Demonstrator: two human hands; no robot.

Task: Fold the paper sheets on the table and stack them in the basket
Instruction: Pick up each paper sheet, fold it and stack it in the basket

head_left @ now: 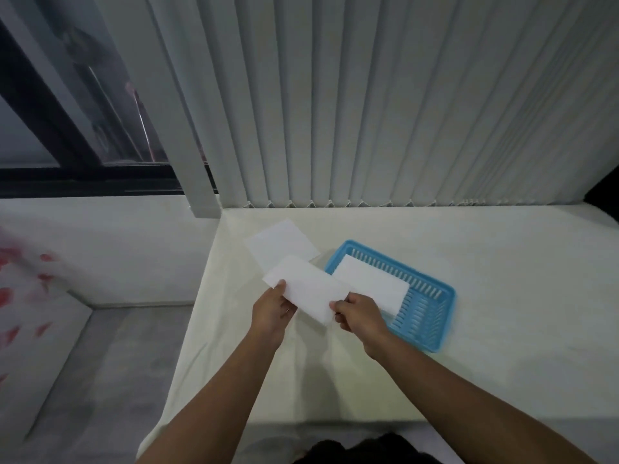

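Observation:
A folded white paper sheet [310, 288] is held above the table between both hands. My left hand [273, 311] pinches its left end and my right hand [360, 313] pinches its near right corner. Just to the right lies a blue slotted plastic basket [435, 326], with another folded white sheet [371, 283] resting inside it, tilted over the basket's near left rim. A flat unfolded white sheet [281, 244] lies on the table behind the held one, partly covered by it.
The table [502, 262] has a cream cloth and ends at a left edge, beyond which is a grey floor. Grey vertical blinds [402, 112] hang along the table's far edge. A dark window stands at the upper left.

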